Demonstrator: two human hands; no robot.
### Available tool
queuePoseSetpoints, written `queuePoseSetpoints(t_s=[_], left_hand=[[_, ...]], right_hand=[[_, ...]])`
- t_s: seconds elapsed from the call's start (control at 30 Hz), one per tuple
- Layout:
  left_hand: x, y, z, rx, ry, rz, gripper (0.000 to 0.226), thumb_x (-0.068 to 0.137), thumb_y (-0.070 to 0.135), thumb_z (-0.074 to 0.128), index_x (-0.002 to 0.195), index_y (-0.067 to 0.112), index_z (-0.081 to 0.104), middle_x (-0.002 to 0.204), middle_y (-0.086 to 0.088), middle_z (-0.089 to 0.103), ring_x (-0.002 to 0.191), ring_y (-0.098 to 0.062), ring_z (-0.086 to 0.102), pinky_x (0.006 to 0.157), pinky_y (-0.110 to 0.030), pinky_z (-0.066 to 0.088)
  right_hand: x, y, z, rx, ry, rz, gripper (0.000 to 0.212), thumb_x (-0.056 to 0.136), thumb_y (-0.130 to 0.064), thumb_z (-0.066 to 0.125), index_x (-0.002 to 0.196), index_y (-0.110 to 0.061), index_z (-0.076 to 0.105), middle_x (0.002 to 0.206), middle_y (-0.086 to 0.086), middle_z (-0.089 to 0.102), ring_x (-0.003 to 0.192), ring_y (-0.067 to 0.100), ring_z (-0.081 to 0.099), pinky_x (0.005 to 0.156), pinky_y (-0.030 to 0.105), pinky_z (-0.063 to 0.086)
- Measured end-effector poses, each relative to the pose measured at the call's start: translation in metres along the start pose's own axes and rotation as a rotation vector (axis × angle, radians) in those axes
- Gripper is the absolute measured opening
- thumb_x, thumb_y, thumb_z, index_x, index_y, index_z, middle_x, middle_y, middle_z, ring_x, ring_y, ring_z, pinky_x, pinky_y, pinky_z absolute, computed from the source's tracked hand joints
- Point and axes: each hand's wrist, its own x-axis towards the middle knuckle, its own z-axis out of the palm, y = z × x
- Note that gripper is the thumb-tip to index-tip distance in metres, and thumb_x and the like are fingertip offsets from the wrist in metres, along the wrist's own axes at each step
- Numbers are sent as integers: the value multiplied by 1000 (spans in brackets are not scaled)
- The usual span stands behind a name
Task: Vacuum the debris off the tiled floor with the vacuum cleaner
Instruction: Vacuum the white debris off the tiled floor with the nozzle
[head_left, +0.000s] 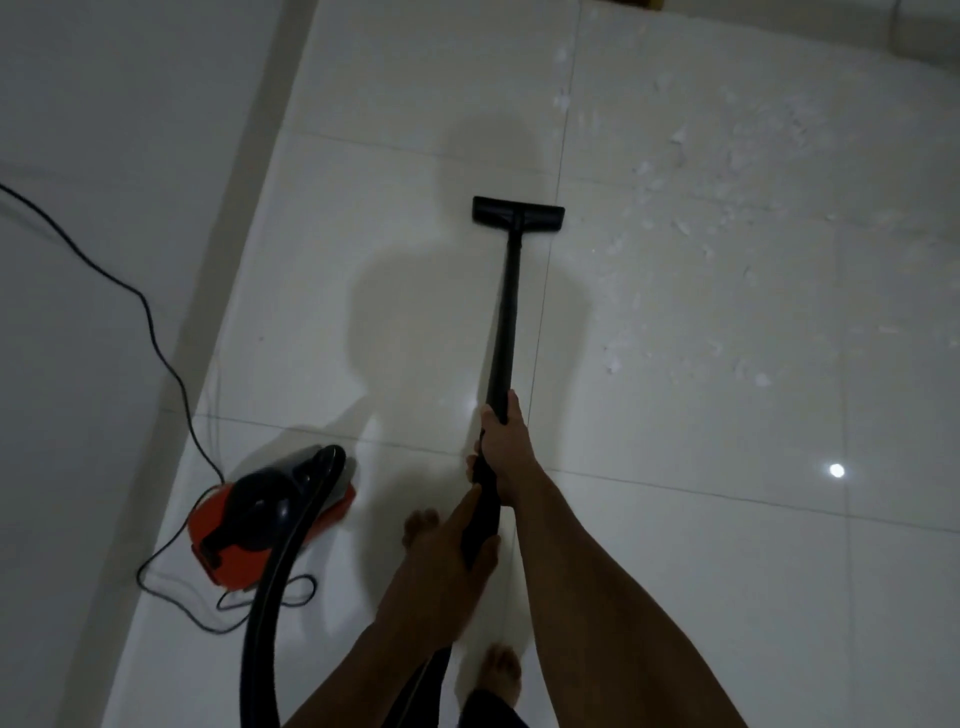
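Right hand (506, 441) and left hand (457, 545) both grip wand (506, 312), right farther. Nozzle (518, 210) sits on floor (675, 545); debris (701, 208) lies right of it.

Looks like a home rm: glossy white tiled floor (675, 545), plain wall (62, 415) left of red canister vacuum (270, 514), bare feet (503, 670).

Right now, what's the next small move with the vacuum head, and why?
Probably swing the floor head to the right, onto the white debris. It sits on bare tile left of the scatter, and the right hand and left hand both grip the wand, so a sideways sweep looks easy.
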Motion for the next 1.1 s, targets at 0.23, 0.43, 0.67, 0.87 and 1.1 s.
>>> queuePoseSetpoints(t_s=[0.23, 0.43, 0.67, 0.87, 1.1], left_hand=[[73, 38, -69, 33, -3, 31, 54, 103, 41, 44, 151, 48, 21, 79, 5, 68, 58, -5, 63, 53, -15, 49], [136, 65, -103, 43, -26, 27, 44, 102, 40, 48, 145, 40, 36, 81, 5, 69, 62, -7, 66, 61, -21, 56], [199, 112, -141, -20, -54, 48, 37, 103, 42, 44, 139, 47, 40, 80, 7, 70, 55, -7, 65, 56, -28, 57], [306, 165, -167, -50, -27, -3, 46, 103, 34, 47, 139, 55, 27, 74, 19, 62, 57, 9, 62, 59, -16, 52], [416, 222, -187, -7, -18, -40, 54, 103, 41, 45, 149, 54, 20, 89, 19, 68, 55, 10, 60, 58, -12, 51]], right_hand=[[43, -86, 29, 18, 38, 7, 47, 111, -30, 44, 155, -38, 31, 75, 9, 47, 44, 15, 50, 42, 24, 46], [79, -147, 38, 20, 45, 16, 51, 111, -31, 43, 157, -44, 27, 71, 8, 45, 42, 15, 50, 42, 25, 46], [125, -216, 43, -21, 30, -20, 46, 111, -28, 42, 155, -34, 30, 64, 6, 42, 36, 15, 46, 40, 26, 43], [201, -308, 37, -51, 38, -67, 57, 111, -28, 43, 161, -43, 20, 74, 7, 45, 33, 10, 46, 42, 26, 44], [282, -405, 21, -51, 31, -66, 50, 111, -31, 42, 158, -44, 27, 69, 5, 44, 33, 10, 43, 40, 24, 42]])
